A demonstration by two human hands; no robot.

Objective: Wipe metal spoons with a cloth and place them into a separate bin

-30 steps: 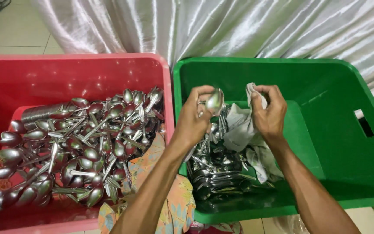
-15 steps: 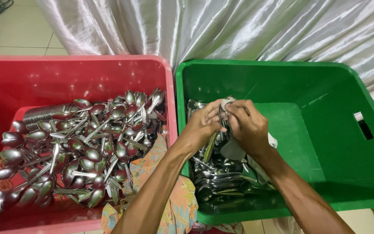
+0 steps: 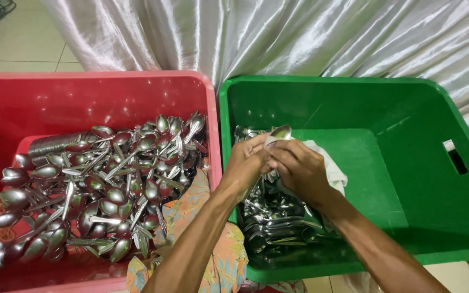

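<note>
Glossy metal spoons (image 3: 109,179), smooth plastic crates (image 3: 354,103), soft white cloth (image 3: 329,165), satiny curtain (image 3: 278,32).

Both forearms were bare from the bottom edge of the view up to the wrists, with no sleeve, cuff, watch or bracelet showing on either. The left hand (image 3: 248,163) and the right hand (image 3: 299,169) wore no gloves, and no ring could be made out on the fingers that showed (several were hidden behind one another). The arms were lean, with tendons and veins raised along their length. Beneath the left forearm lay a stretch of patterned garment (image 3: 221,255), a thin cloth printed with flowers and leaves in orange, pale blue, cream and yellow, which appeared to cover the person's lap or knee; its cut could not be told.
</note>
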